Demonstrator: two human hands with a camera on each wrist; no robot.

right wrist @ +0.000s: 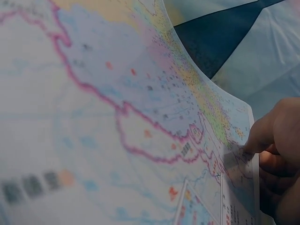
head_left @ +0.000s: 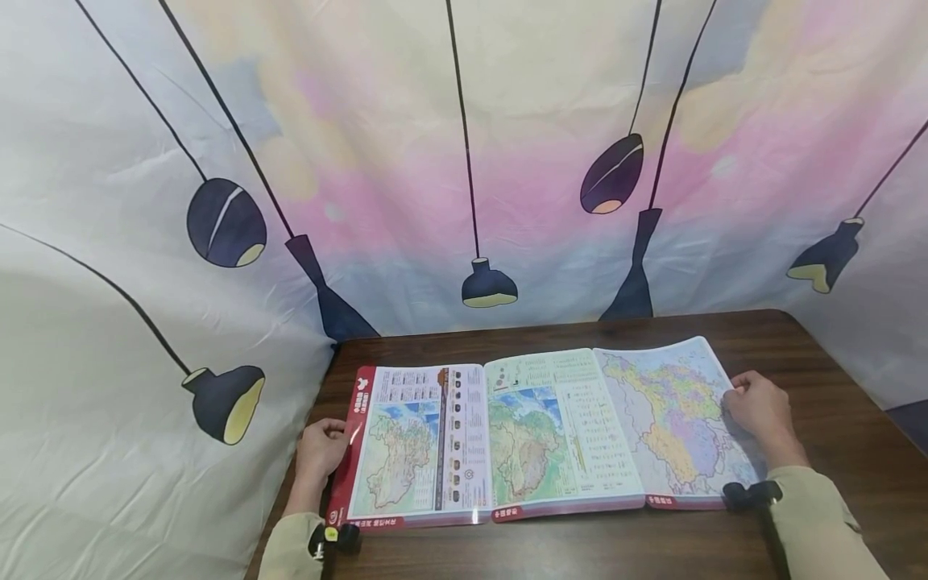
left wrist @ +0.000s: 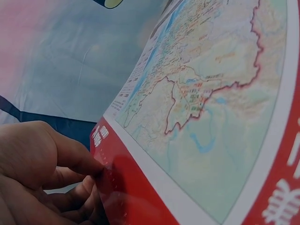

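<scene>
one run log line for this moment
left hand: pinches map sheet left edge | right hand: grips right edge | sheet: unfolded on table

Your fold-out map sheet [head_left: 536,431] shows a red border strip at nine o'clock, green and tan relief maps with blue water on its left and middle panels, and a yellow, violet and green patchwork outlined in pink at three o'clock. The surface [head_left: 834,387] is dark brown wood grain. Behind it, the backdrop cloth [head_left: 464,145] blends cream, pink and pale blue, printed with navy hanging lamps with yellow insides.
</scene>
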